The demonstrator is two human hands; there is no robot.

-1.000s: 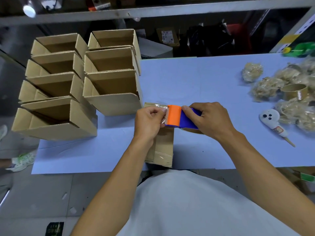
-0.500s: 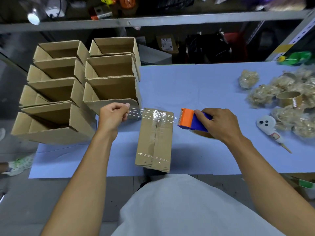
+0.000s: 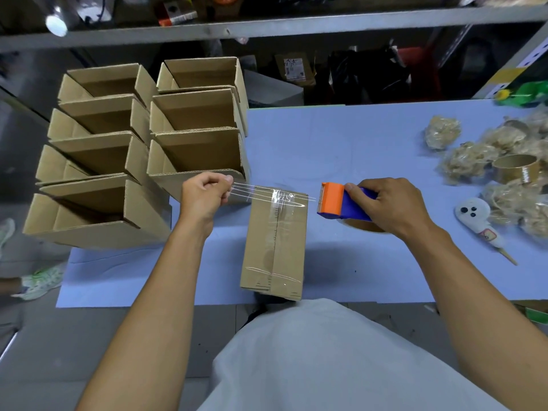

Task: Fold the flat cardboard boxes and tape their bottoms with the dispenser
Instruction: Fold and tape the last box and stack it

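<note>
A folded cardboard box lies bottom-up on the blue table, with clear tape along its centre seam. My left hand pinches the free end of a clear tape strip, which is stretched across the box's far end. My right hand grips the orange and blue tape dispenser just right of the box, its orange head facing left toward the strip.
Several folded open boxes stand stacked in two rows at the table's left. Crumpled tape wads, an empty tape core and a white ghost-shaped toy lie at the right. A shelf runs behind.
My hands have drawn apart, the left going left with the tape end and the right going right with the dispenser. The strip has been stretched out over the box's far end.
</note>
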